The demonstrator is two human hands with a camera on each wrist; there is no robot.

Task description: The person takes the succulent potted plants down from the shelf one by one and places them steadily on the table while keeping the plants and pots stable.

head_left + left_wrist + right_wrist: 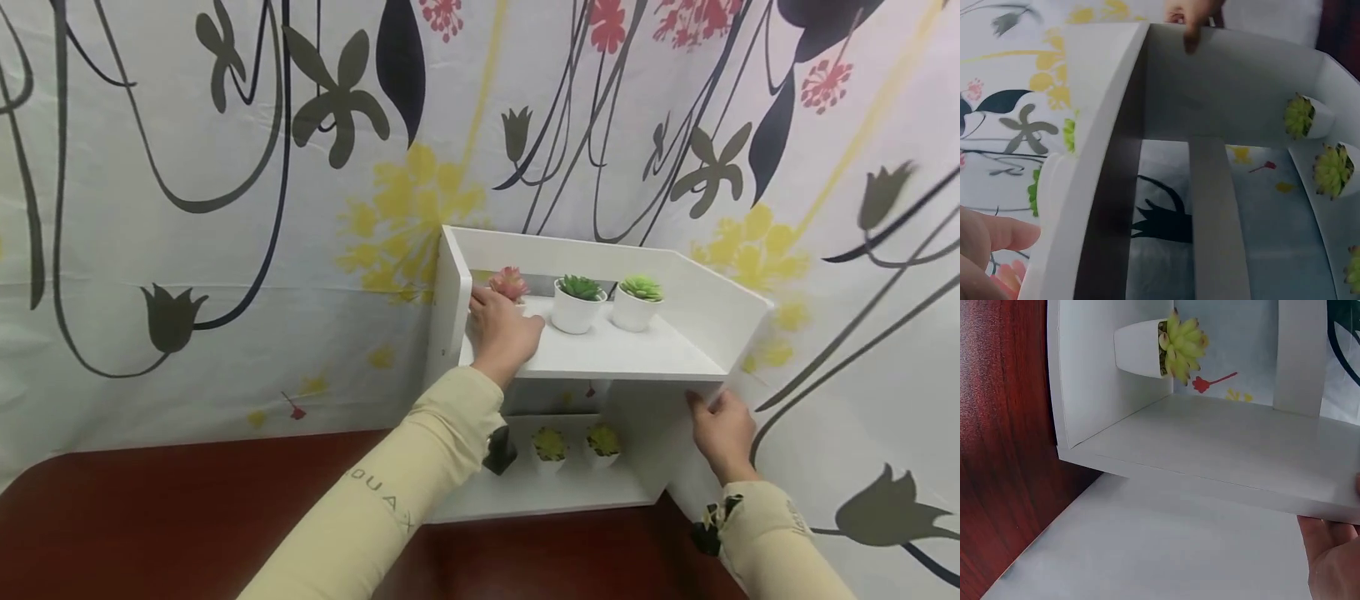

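My left hand is around a small white pot with a pink succulent, at the left end of the top shelf. Fingers are on its left side and the thumb on its right; the hand hides most of the pot. In the left wrist view the pink leaves show beside the thumb. To its right stand a dark green potted succulent and a light green one. My right hand grips the front edge of the right side panel of the white shelf unit.
On the lower shelf are several white pots with yellow-green succulents. The unit stands on a dark red wooden tabletop, near a flower-printed wall covering. A black device is strapped at the right cuff.
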